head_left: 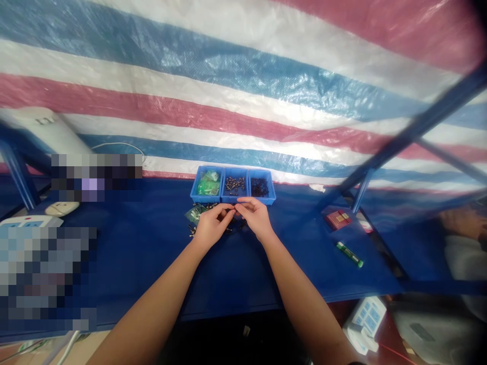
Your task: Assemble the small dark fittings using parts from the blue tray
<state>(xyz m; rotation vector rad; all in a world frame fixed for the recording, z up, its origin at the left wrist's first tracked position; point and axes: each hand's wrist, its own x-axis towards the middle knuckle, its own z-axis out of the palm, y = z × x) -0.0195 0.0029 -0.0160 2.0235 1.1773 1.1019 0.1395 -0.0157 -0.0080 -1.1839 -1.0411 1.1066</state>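
My left hand (211, 226) and my right hand (255, 216) meet fingertip to fingertip over the blue table (152, 253), just in front of three small blue bins (233, 185). Both hands pinch something tiny between them; I cannot make out what it is. The left bin holds green packets (209, 183), the middle bin small metal parts (235, 184), the right bin dark parts (259, 187). More small parts and a clear bag (195, 213) lie on the table beside my left hand.
A striped tarp (243, 91) hangs behind the table. A red box (337, 219) and a green lighter (349, 254) lie at the right. A white power strip (30, 221) sits at the left. Blue frame bars (411, 132) cross the right side.
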